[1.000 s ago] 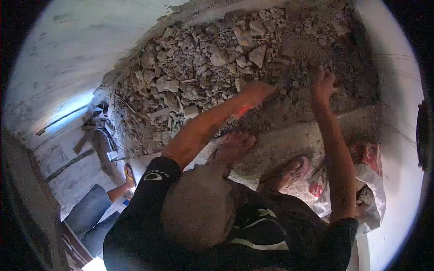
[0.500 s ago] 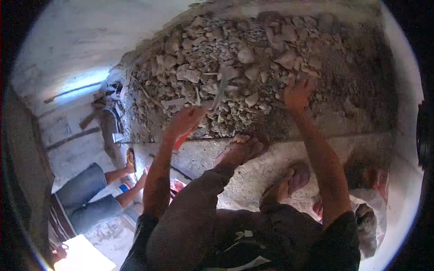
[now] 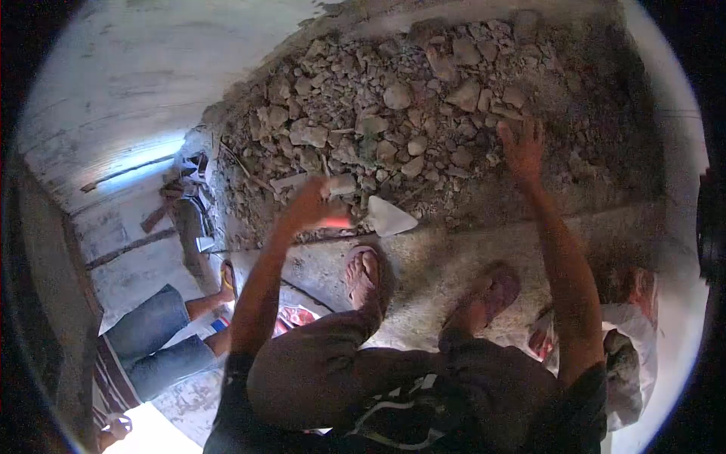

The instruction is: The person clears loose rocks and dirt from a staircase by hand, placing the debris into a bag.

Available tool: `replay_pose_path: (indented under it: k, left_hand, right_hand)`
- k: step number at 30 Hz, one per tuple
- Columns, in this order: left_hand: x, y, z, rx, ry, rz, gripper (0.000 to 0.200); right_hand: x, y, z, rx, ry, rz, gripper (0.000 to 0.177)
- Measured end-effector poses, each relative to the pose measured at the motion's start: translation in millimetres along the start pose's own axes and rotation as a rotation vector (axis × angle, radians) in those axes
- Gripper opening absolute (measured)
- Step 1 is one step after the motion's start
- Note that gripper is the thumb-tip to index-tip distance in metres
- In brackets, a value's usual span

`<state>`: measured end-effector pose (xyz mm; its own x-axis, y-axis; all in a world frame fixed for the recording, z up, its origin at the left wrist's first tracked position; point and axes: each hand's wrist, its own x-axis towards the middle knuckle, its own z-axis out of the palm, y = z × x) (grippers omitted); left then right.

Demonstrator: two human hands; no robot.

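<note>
The left hand (image 3: 304,206) is gripping a red-handled trowel (image 3: 390,217) beside the rubble (image 3: 363,132). The right hand (image 3: 523,153) is holding its fingers spread over stones, contact remaining unclear.

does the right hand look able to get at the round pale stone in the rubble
Probably yes: the right hand looks empty with fingers spread, and only low rubble lies between it and the round pale stone.

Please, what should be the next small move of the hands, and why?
Probably the right hand should reach slightly forward and close on a stone just beyond it: this hand is open, looks empty and is already over the rubble, while the left hand is occupied, gripping the trowel by its red handle.
</note>
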<state>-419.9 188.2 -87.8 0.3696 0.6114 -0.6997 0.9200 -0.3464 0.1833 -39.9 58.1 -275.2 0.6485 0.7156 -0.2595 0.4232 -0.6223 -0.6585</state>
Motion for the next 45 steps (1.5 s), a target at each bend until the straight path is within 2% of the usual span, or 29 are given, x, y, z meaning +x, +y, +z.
replay_pose_path:
  k: [2,4,5,6,7,10,11,13,16,17,19,21,23,25,27,29,30,31,33,34,35,37,38,39,40,41,42,44,45]
  left_hand:
    - [57,-25,-24,0.003,0.148,0.173,0.082]
    - [75,14,-74,-0.051,0.065,0.049,0.09]
    - [98,20,-75,-0.058,0.059,0.082,0.09]
    - [120,25,-73,0.133,0.152,0.174,0.088]
    - [139,31,-69,0.318,0.251,0.264,0.087]
    - [180,69,-34,0.38,0.145,0.294,0.092]
    - [184,73,-23,0.355,0.144,0.333,0.092]
    - [177,67,11,0.288,0.189,0.328,0.083]
    - [186,21,29,0.325,0.291,0.5,0.055]
    - [186,21,31,0.339,0.32,0.55,0.047]
    - [211,9,54,-0.281,0.223,0.409,0.044]
    - [227,-6,66,0.274,0.395,0.535,0.053]
    - [214,7,54,0.324,0.418,0.535,0.056]
    - [170,39,18,0.323,0.327,0.418,0.058]
    - [215,14,44,0.385,0.385,0.454,0.058]
    - [223,13,46,0.438,0.453,0.495,0.057]
    - [211,22,35,0.375,0.352,0.493,0.056]
    - [204,28,27,0.308,0.254,0.487,0.054]
    - [207,25,23,0.334,0.24,0.492,0.052]
    - [211,16,25,0.373,0.197,0.495,0.05]
    - [224,3,34,0.386,0.197,0.471,0.05]
    - [254,-29,42,0.354,0.549,0.763,0.045]
    - [222,-2,15,0.024,0.31,0.579,0.045]
    - [213,0,9,-0.058,0.275,0.537,0.047]
    - [204,-1,4,-0.141,0.244,0.495,0.049]
    - [228,-30,5,0.05,0.414,0.613,0.053]
    - [212,-35,-24,0.118,0.458,0.573,0.053]
    - [168,6,-50,-0.29,0.198,0.505,0.057]
    - [156,15,-61,-0.269,0.206,0.52,0.057]
  right_hand:
    - [-1,-7,-3,-0.016,-0.061,-0.014,0.078]
    - [5,-13,-4,-0.153,-0.055,-0.178,0.079]
    - [17,-9,5,-0.174,-0.034,-0.161,0.079]
    - [34,-2,23,-0.272,-0.034,-0.296,0.081]
    - [35,-17,17,-0.253,-0.08,-0.273,0.082]
    - [23,-83,11,-0.122,-0.184,-0.035,0.085]
    - [30,-82,22,-0.192,-0.146,-0.19,0.084]
    - [40,-90,30,-0.298,-0.125,-0.322,0.084]
    - [30,-113,13,-0.568,0.074,-0.43,0.08]
    - [20,-120,-7,-0.435,0.034,-0.357,0.077]
    - [-22,-115,-81,-0.398,0.04,-0.197,0.073]
    - [-99,-136,-127,-0.591,0.292,-0.292,0.066]
    - [-170,-118,-152,-0.795,0.469,-0.082,0.066]
    - [-228,-113,-162,-0.802,0.638,-0.047,0.077]
    - [-267,-70,-168,-1.08,0.704,0.263,0.084]
    - [-286,-30,-188,-0.901,0.483,0.491,0.091]
    - [-284,-19,-198,-0.665,0.498,0.432,0.076]
    - [-286,-11,-199,-0.66,0.51,0.436,0.076]
    - [-260,-16,-198,-0.629,0.419,0.403,0.052]
    - [-247,-26,-182,-0.647,0.485,0.483,0.039]
    - [-241,-34,-171,-0.637,0.431,0.367,0.037]
    - [-241,-46,-171,-0.567,0.449,0.367,0.035]
    - [-238,-34,-174,-0.529,0.453,0.435,0.031]
    - [-234,-66,-178,-0.528,0.41,0.5,0.034]
    - [-243,-37,-177,-0.573,0.428,0.339,0.036]
    - [-239,-59,-169,-0.45,0.448,0.348,0.038]
    - [-243,-59,-169,-0.354,0.332,0.409,0.038]
    - [-249,-91,-163,-0.359,0.276,0.269,0.031]
    - [-254,-92,-161,-0.34,0.295,0.276,0.031]
